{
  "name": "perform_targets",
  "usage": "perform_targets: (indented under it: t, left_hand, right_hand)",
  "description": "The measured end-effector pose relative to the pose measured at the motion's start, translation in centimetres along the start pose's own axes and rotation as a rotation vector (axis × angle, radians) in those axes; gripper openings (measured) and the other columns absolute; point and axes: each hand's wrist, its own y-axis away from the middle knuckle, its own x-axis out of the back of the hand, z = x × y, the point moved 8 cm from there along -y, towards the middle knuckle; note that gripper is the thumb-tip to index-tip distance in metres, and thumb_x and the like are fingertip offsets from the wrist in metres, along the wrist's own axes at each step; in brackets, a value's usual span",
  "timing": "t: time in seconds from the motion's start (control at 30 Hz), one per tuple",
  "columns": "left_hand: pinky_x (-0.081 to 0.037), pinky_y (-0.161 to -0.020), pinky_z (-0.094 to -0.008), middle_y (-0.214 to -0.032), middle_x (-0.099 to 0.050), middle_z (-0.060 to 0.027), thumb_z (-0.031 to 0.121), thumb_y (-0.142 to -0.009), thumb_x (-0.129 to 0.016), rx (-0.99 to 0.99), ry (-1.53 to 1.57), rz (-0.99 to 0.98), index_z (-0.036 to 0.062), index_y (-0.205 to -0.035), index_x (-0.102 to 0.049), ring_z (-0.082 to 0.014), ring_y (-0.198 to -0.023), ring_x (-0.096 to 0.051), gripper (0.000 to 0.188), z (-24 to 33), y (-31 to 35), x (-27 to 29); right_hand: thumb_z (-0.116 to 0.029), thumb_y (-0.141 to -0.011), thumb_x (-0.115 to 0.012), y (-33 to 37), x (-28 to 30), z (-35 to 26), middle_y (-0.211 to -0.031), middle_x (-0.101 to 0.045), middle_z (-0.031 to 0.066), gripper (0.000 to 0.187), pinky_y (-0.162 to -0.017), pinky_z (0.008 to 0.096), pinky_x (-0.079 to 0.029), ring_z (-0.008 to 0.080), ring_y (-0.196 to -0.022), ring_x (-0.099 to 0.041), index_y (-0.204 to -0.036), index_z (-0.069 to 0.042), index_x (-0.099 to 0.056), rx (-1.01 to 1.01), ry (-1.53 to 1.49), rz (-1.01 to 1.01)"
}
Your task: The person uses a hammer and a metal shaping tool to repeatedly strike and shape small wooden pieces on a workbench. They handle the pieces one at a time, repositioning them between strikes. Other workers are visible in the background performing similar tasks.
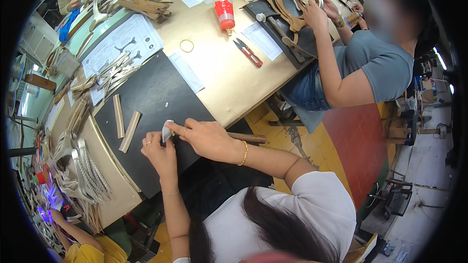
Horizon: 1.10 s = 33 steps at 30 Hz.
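Between our left hand and right hand, fingertips clamped together on it, we hold a smooth, pale, curved piece over the flat black mat; our fingers hide its lower part. At nine o'clock from it lie two slim tan strips; at eleven, a drawing sheet, its small print illegible to us.

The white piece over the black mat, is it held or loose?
Held: the left hand grips the white piece, and the right hand touches it.
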Motion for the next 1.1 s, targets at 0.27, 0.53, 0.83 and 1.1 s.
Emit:
perform_targets:
  t: [0.27, 0.53, 0.83, 1.1]
  left_hand:
    - [-0.038, -0.084, -0.0412, -0.091, -0.063, -0.0044, 0.013, -0.085, -0.075, 0.017, -0.016, -0.031, 0.0065, -0.087, -0.069, -0.027, -0.092, -0.058, 0.009, 0.4, -0.3, 0.0]
    - [-0.037, -0.084, -0.0415, -0.089, -0.063, -0.0021, 0.016, -0.084, -0.078, 0.008, 0.036, 0.035, 0.0105, -0.085, -0.074, -0.0257, -0.091, -0.058, 0.007, 0.8, 0.0, 0.4]
    - [-0.035, -0.083, -0.0372, -0.084, -0.061, -0.0012, 0.013, -0.083, -0.079, 0.036, 0.08, 0.09, 0.0083, -0.087, -0.077, -0.0217, -0.087, -0.056, 0.007, 1.3, 0.0, 1.0]
    - [-0.036, -0.085, -0.0394, -0.086, -0.06, -0.0007, 0.012, -0.082, -0.079, 0.048, 0.082, 0.086, 0.0096, -0.085, -0.073, -0.0233, -0.089, -0.056, 0.007, 1.2, 0.0, 0.9]
  right_hand:
    - [-0.016, -0.098, -0.062, -0.2, 0.6, 0.3, -0.091, -0.06, 0.0108, 0.052, -0.061, 0.0413, -0.055, 0.031, -0.072, -0.067, -0.149, -0.019, -0.052, 0.0, 0.011, 0.037]
    - [-0.014, -0.1, -0.059, -0.5, 3.2, 0.8, -0.088, -0.063, 0.012, 0.053, -0.06, 0.0439, -0.054, 0.0347, -0.069, -0.065, -0.152, -0.012, -0.048, 0.051, -0.061, 0.206]
    - [-0.015, -0.101, -0.061, -1.0, 2.1, -0.1, -0.081, -0.061, 0.0107, 0.05, -0.057, 0.0423, -0.052, 0.0318, -0.062, -0.063, -0.15, -0.013, -0.053, 0.075, 0.014, 0.105]
    - [-0.014, -0.099, -0.063, -1.5, 1.8, 0.8, -0.082, -0.06, 0.0102, 0.051, -0.059, 0.0427, -0.052, 0.0321, -0.065, -0.064, -0.15, -0.014, -0.053, 0.033, 0.078, 0.064]
